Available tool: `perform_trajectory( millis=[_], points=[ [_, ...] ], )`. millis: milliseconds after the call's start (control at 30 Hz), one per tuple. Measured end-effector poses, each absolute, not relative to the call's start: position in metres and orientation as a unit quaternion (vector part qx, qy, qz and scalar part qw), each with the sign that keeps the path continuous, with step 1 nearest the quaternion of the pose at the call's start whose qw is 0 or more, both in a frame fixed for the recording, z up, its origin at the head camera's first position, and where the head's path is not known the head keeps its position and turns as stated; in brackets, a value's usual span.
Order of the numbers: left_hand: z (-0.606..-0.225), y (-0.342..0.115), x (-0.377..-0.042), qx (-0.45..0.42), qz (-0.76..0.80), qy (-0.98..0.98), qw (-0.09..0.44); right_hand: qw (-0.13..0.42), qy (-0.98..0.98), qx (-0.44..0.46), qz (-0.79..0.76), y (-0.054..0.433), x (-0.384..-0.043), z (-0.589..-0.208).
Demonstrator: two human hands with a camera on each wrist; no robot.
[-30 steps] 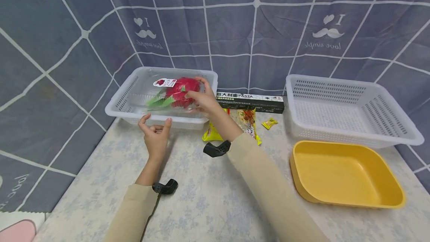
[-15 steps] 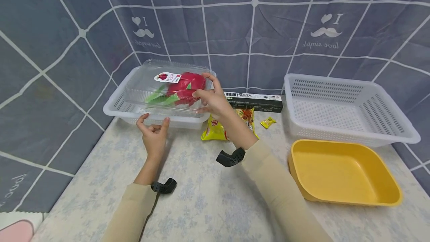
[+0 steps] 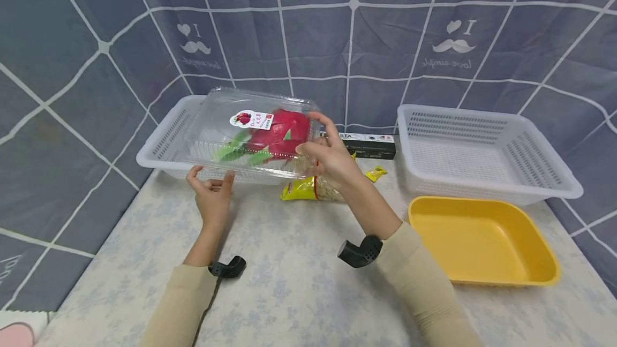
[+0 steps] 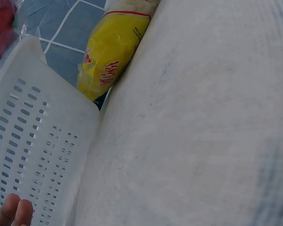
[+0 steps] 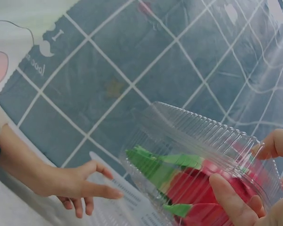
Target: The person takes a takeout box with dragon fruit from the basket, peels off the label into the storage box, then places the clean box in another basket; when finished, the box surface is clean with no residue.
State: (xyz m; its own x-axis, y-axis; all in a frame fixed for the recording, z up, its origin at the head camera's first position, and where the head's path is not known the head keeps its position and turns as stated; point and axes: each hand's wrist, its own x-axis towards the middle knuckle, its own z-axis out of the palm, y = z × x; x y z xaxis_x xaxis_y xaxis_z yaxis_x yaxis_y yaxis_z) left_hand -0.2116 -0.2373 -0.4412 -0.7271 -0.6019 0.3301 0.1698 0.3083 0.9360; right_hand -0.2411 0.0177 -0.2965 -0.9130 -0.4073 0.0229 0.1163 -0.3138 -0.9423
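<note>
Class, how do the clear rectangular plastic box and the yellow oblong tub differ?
The clear rectangular plastic box is see-through; the yellow oblong tub is opaque. The box is held tilted by the bare right hand; the tub rests on the pale patterned tabletop. Both have rounded corners.

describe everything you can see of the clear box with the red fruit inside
The clear box is rectangular with rounded corners and ridged sides, and looks like thin, shiny plastic. A white label with a red fruit picture and printed characters is on its top. Inside, toward the right end, lies a red fruit with green leafy parts. The right hand grips that end, and the box slants over the white basket; whether they touch cannot be told.
</note>
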Motion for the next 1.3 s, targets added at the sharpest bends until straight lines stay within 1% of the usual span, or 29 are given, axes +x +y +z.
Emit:
perform_trajectory(
  millis=[233,333,567,767,1000,1133,1300],
  points=[
    [-0.440,-0.238,-0.210,0.143,-0.593,-0.717,0.336,0.162,0.551,-0.139,-0.807,0.039,-0.219,-0.294],
    [-0.440,-0.237,-0.211,0.158,-0.600,-0.710,0.334,0.162,0.550,-0.141,-0.807,0.048,-0.210,-0.293],
    [-0.439,-0.234,-0.211,0.183,-0.523,-0.760,0.338,0.170,0.555,-0.135,-0.803,0.068,-0.190,-0.293],
    [-0.438,-0.234,-0.212,0.176,-0.503,-0.767,0.358,0.167,0.564,-0.145,-0.796,0.085,-0.178,-0.296],
    [-0.440,-0.237,-0.208,0.120,-0.515,-0.760,0.379,0.172,0.560,-0.160,-0.795,0.105,-0.164,-0.304],
    [-0.439,-0.237,-0.208,0.109,-0.547,-0.742,0.373,0.175,0.560,-0.167,-0.792,0.115,-0.157,-0.308],
    [-0.439,-0.236,-0.210,0.117,-0.561,-0.738,0.357,0.174,0.559,-0.178,-0.791,0.129,-0.145,-0.315]
  ],
)
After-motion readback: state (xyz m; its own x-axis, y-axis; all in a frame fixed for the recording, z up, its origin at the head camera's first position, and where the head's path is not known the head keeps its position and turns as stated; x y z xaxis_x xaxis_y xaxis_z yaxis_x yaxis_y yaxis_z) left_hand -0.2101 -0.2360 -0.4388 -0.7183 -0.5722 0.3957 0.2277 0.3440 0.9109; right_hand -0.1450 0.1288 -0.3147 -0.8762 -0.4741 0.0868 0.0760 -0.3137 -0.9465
